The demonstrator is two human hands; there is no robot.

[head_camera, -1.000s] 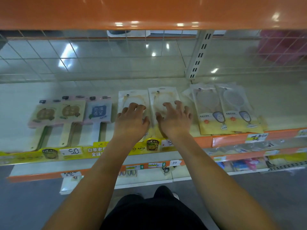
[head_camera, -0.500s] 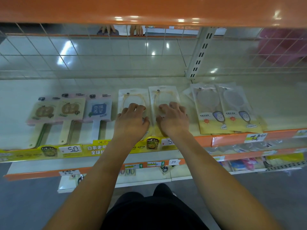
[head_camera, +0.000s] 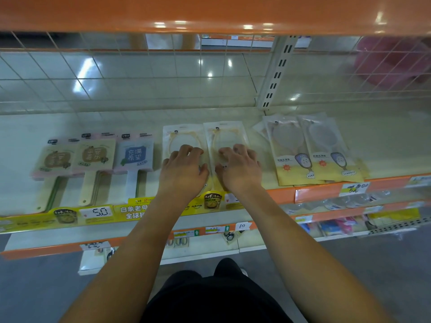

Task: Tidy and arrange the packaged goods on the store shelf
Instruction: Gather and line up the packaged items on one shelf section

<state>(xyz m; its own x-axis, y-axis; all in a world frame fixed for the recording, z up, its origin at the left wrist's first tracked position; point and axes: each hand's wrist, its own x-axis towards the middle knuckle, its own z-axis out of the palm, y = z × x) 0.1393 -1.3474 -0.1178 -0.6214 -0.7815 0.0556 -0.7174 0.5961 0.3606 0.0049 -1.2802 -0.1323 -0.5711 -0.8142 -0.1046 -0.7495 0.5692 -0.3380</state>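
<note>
Left hand (head_camera: 184, 170) sits on the left clear packet (head_camera: 180, 136), fingers curled, tips pressing down on it. Right hand (head_camera: 240, 167) does the same on the right clear packet (head_camera: 227, 134). Neither lifts anything; whether the thumbs hook an edge I can't tell, hands cover that part.

Both packets lie flat and side by side, touching or nearly so, near the front lip of the shelf (head_camera: 70, 122). They look squared up, so this pair reads as almost done.

Left of them: three paddle fans (head_camera: 93, 157) in a row, overlapping a bit, roughly straight. Right: the yellow-bottomed packets (head_camera: 312, 150) are fanned and skewed, with some peeking out underneath. That stack probably needs work next.
</note>
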